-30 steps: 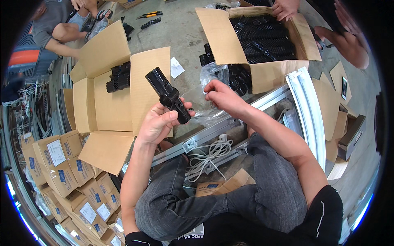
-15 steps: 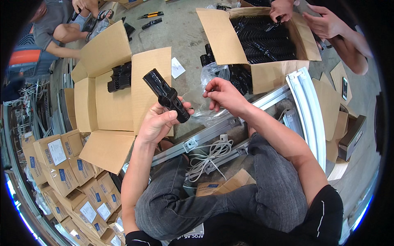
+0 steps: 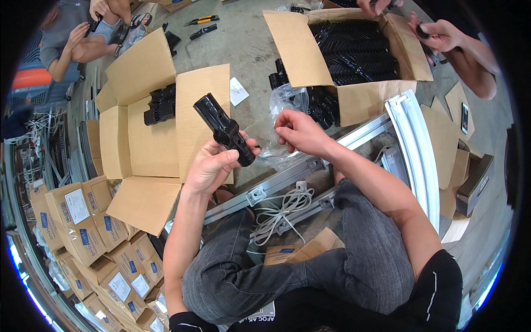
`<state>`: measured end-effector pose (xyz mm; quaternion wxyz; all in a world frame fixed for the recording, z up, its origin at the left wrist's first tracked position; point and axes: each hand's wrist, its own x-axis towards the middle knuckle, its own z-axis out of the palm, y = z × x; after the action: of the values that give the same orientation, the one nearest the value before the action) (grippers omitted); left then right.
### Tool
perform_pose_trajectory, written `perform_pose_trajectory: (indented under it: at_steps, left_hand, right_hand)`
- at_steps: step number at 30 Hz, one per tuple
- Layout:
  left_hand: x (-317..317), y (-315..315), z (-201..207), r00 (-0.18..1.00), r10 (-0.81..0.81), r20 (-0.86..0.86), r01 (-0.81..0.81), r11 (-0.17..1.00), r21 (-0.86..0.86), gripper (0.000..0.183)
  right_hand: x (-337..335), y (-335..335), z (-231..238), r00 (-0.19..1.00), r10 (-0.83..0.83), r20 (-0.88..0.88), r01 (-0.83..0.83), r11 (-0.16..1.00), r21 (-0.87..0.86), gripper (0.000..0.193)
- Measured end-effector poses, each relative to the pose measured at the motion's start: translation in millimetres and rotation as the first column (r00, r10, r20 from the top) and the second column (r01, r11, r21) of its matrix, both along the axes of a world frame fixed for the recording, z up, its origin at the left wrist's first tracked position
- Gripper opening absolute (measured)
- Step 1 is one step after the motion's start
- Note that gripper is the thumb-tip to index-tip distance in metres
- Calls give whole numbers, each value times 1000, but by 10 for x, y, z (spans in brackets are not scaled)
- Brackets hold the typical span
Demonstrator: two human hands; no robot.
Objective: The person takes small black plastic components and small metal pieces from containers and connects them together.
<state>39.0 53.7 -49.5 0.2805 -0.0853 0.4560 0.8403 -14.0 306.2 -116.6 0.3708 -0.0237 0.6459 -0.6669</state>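
Observation:
My left hand [image 3: 214,165] is closed around a glossy black plastic fitting [image 3: 224,131], long and ribbed with a wider collar in its middle. The fitting tilts with its upper end to the left. To the right of it, my right hand [image 3: 303,133] hovers with thumb and fingers curled together; whether anything small is between them is hidden. Just beyond that hand lies a clear plastic bag [image 3: 287,99] beside a heap of black fittings [image 3: 322,106]. An open cardboard box [image 3: 148,144] on the left holds several black fittings [image 3: 161,105].
A second open box [image 3: 365,99], packed with black parts, stands far right near a co-worker's hands [image 3: 445,36]. White rails [image 3: 417,160] and coiled white cable [image 3: 285,207] lie around my legs. Stacked cartons [image 3: 83,221] fill the left. Another person [image 3: 77,41] sits far left.
My right hand has drawn its fingers closer together, barely shifting. My left hand keeps the fitting in place. The co-worker's hands have lifted away from the far box; the other person has raised an arm.

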Motion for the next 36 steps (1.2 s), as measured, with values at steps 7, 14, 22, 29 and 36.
perform_pose_trajectory:
  at_steps: [7,14,22,29,36]
  left_hand:
    - [2,0,12,1000,-9,7,9,1000,-9,50]
    - [8,7,7,1000,-3,5,3,1000,-24,48]
    - [0,19,0,1000,-10,-2,10,1000,-28,47]
    - [7,85,53,999,28,-31,-31,992,-119,40]
    - [27,125,47,991,37,-128,-66,970,-235,43]
  right_hand:
    - [-16,-5,-90,963,47,-265,15,973,229,25]
    - [-47,-23,-66,998,-65,-19,65,998,-19,16]
    - [-33,5,240,1000,-7,-18,4,987,-161,14]
    - [-37,15,623,1000,-6,19,12,935,-353,14]
    - [71,-84,615,996,-15,-84,-20,917,-398,14]
